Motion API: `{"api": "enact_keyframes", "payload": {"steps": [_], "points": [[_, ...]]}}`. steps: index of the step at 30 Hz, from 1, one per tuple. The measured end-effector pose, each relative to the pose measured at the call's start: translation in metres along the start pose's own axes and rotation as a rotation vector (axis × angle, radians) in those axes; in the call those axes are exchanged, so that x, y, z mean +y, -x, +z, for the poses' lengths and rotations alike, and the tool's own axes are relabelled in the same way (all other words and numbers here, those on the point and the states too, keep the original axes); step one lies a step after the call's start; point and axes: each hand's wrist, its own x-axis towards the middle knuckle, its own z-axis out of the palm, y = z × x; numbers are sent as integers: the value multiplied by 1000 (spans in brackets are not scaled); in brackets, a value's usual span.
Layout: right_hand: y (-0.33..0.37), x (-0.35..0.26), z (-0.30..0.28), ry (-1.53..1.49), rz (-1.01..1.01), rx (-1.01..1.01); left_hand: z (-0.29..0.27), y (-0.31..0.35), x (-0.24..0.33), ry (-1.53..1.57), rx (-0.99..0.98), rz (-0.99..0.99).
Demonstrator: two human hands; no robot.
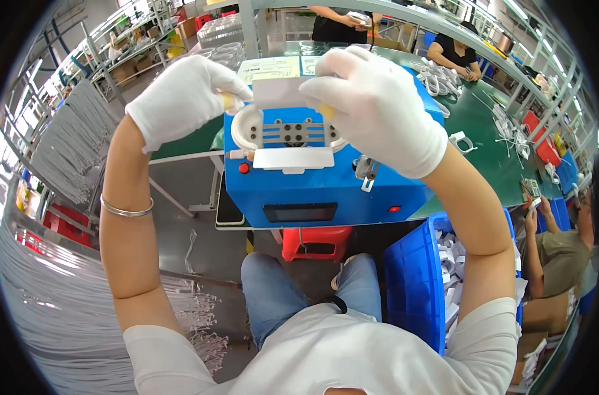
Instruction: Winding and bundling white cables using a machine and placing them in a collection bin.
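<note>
My left hand [184, 95] and my right hand [378, 105] wear white gloves with yellow at some fingertips. Between them is a flat, pale grey rectangular piece [277, 93], its two ends pinched by my closed fingers. It is held above a blue bench machine [312, 187]. Just below the piece, the machine's top carries a metal fixture [296, 133] with dark screws, set between rounded white parts. A white strip-like plate [293, 158] lies along the fixture's near side. The fingertips of my right hand are partly hidden behind its own knuckles.
The machine has a red button [244, 168], a dark display [301, 212] and a small metal bracket [365, 170]. A blue bin [411, 283] of white parts stands at my right. White cables [438, 79] lie on the green table [487, 158]. Co-workers sit across and at right.
</note>
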Motion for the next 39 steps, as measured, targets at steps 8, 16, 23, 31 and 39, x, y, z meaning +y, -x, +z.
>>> {"api": "enact_keyframes", "payload": {"steps": [8,16,23,31,39], "points": [[-4,-2,17,69,97,-251,30,10,11,-26,191,-74],[-12,22,25,-611,661,-524,75,5,1,80,459,217],[-3,18,48,-973,755,-234,76,3,-3,-143,563,332],[-3,-3,37,-921,620,-145,71,-1,-1,40,139,-57],[-2,2,34,-837,522,-145,73,1,-1,14,364,136]]}}
